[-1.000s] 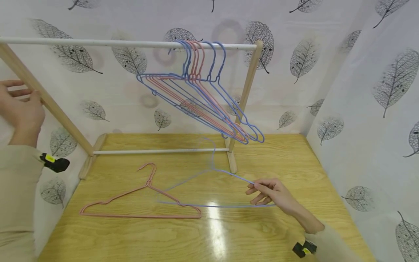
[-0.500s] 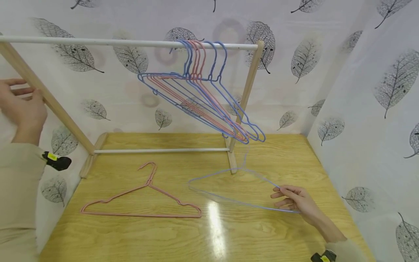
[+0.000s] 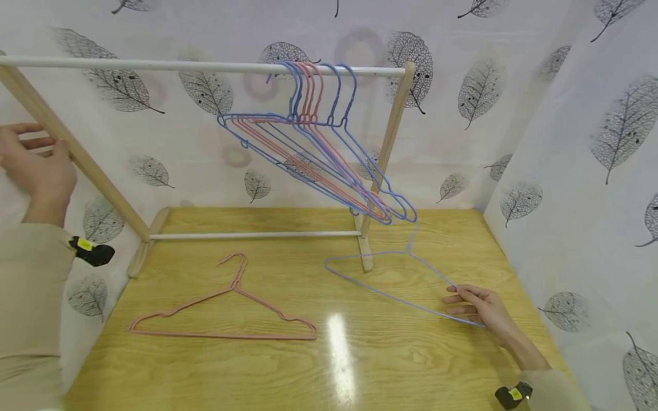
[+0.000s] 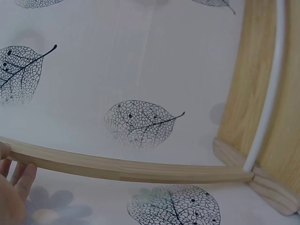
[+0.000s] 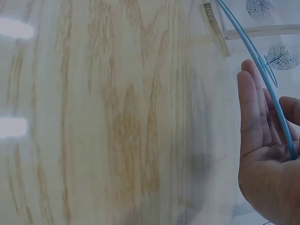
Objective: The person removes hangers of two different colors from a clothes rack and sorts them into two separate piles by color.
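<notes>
Blue wire hanger [image 3: 409,251]: over bench [image 3: 267,377], R of pink wire hanger [image 3: 235,285]; R hand [image 3: 478,308] pinches its shoulder. L hand [image 3: 43,171] grips rack's L upright [image 3: 103,184]. Rec.: firm pinch, hook [image 3: 416,230] clear of hung hangers [image 3: 308,117].

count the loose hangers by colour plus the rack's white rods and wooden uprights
Pink hanger, on the table: 1
Blue hanger, in the right hand: 1
White rods, top rod and bottom rod: 2
Wooden uprights, left post and right post: 2
Total: 6
</notes>
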Demonstrator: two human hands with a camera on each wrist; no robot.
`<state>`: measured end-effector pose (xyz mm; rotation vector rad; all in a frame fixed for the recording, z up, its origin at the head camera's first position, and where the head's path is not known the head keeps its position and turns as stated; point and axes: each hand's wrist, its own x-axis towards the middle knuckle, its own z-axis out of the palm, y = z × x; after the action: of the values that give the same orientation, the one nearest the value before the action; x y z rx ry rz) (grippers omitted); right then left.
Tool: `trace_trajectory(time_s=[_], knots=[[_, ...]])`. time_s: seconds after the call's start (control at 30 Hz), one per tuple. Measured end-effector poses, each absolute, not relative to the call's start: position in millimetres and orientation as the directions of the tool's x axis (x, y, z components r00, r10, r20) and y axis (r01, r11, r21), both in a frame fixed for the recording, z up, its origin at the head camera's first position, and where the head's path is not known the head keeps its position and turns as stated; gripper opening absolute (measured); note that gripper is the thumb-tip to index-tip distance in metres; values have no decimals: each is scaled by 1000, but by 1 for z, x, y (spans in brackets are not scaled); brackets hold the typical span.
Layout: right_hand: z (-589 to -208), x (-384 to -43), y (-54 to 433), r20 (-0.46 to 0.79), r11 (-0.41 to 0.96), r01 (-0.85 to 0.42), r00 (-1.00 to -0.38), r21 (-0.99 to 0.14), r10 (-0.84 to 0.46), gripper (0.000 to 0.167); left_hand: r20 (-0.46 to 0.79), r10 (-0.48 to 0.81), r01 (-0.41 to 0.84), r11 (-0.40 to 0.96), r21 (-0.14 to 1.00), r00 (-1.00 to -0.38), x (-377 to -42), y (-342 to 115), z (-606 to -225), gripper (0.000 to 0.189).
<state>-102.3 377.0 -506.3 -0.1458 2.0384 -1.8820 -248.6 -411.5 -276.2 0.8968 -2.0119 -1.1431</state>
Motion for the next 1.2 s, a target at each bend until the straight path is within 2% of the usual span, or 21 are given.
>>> trace_trajectory(time_s=[0.27,0.53,0.73,0.9,1.07,1.2], knots=[[-513,-101,379,-207,99,183,-906,-978,-369,36,216,-814,-247,397,884,-539,-247,-405,-275,40],[-519,-96,380,-229,83,216,-849,-973,-476,36,232,-804,-200,395,897,-547,-251,-411,-282,40],[-523,-94,382,-281,122,254,-834,-959,-475,39,231,-805,-177,380,908,-547,-252,-413,-281,39],[-522,-94,384,-290,159,243,-831,-957,-475,44,210,-808,-191,367,910,-551,-253,-412,-278,39],[-519,-96,387,-245,212,160,-843,-964,-479,50,205,-811,-187,358,915,-548,-253,-412,-278,39],[-512,-98,391,-246,328,113,-882,-938,-403,53,205,-809,-185,358,915,-551,-254,-414,-280,40]])
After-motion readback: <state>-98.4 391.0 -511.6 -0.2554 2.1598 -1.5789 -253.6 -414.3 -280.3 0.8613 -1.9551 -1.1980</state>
